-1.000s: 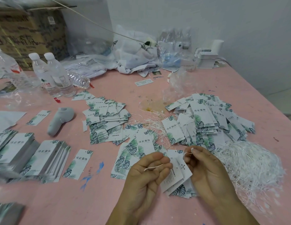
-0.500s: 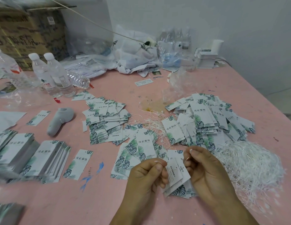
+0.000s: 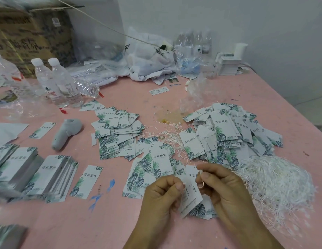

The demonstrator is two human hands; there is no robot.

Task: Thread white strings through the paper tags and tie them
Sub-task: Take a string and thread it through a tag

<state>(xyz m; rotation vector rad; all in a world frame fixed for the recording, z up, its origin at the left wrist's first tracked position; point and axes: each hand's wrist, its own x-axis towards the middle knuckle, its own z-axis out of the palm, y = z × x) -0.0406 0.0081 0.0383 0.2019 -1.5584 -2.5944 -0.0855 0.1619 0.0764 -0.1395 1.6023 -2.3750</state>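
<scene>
My left hand (image 3: pixel 162 196) and my right hand (image 3: pixel 226 191) meet low in the middle, over the pink table. Between them hangs a small stack of white paper tags (image 3: pixel 190 193) with green leaf print. My left fingers pinch the tags' left edge. The thumb and forefinger of my right hand pinch a short end of white string (image 3: pixel 200 172) at the tags' top corner. A heap of loose white strings (image 3: pixel 275 184) lies just right of my right hand. Tags with strings tied (image 3: pixel 226 133) are piled behind it.
More tag piles (image 3: pixel 117 133) and neat stacks (image 3: pixel 54 175) cover the left side. A grey handheld device (image 3: pixel 66 132) lies beside them. Water bottles (image 3: pixel 57 81) stand at the back left, with plastic bags, a cardboard box (image 3: pixel 30 36) and white boxes along the wall.
My left hand let the string end slip out of sight and closed in on the tags. My right hand pulled the string up to the tags' top corner.
</scene>
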